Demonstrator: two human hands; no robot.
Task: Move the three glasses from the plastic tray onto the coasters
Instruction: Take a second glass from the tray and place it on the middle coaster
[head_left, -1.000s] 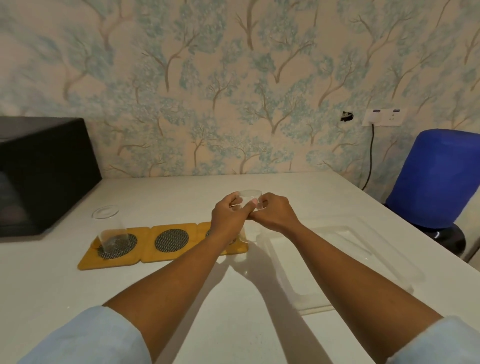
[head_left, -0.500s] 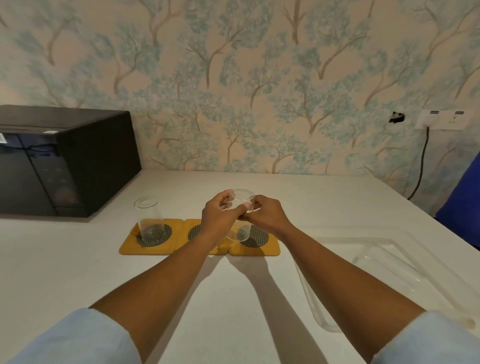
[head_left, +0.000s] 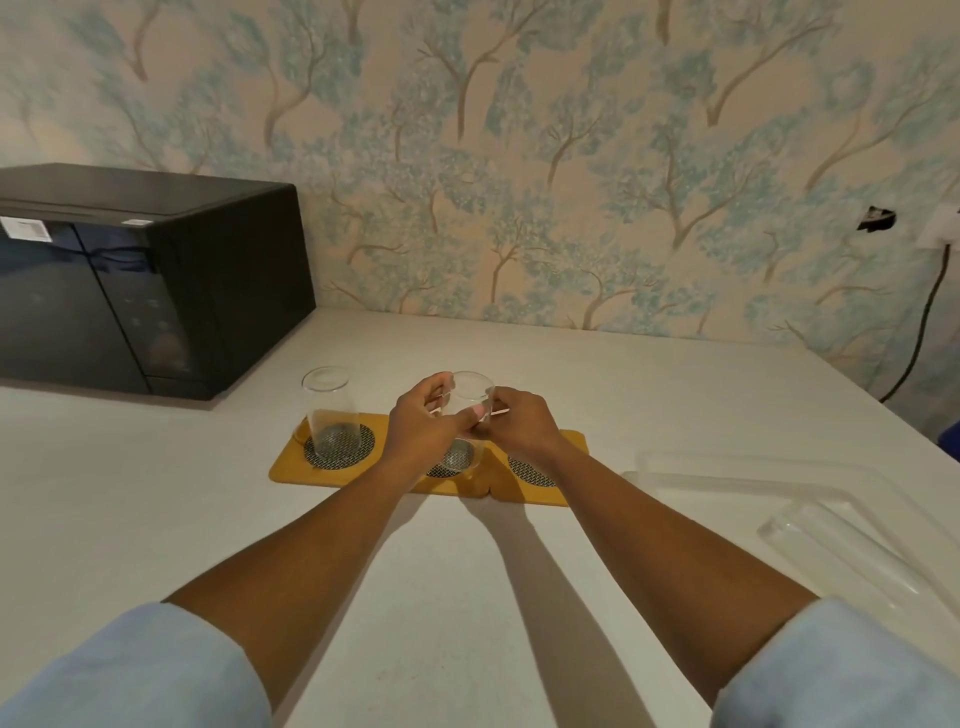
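Together, the left hand (head_left: 423, 423) and right hand (head_left: 519, 426) have their fingers closed around a clear glass (head_left: 466, 415) over the middle coaster (head_left: 452, 465), while another glass (head_left: 331, 413) stands on the left coaster (head_left: 340, 447) and the plastic tray (head_left: 810, 499) lies at the right on the counter (head_left: 156, 509).
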